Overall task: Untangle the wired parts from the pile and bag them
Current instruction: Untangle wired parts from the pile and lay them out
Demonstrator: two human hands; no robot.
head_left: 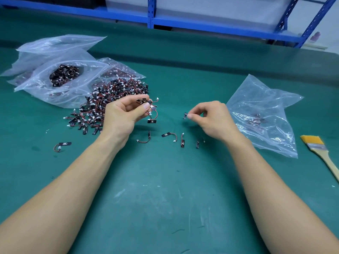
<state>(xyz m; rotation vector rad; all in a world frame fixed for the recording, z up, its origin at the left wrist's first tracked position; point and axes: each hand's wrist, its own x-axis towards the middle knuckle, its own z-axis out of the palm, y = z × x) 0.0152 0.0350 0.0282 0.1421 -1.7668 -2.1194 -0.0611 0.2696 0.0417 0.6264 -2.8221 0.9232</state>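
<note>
Head view: right hand pinches one wired part roughly upright.

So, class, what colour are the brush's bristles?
Yellow-orange; the bristles show best in the head view.

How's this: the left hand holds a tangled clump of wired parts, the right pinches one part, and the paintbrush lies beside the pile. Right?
Only the paintbrush is wrong: the head view shows it at the far right, beside the clear bag, away from the pile. The left hand and right hand are as you said.
</note>
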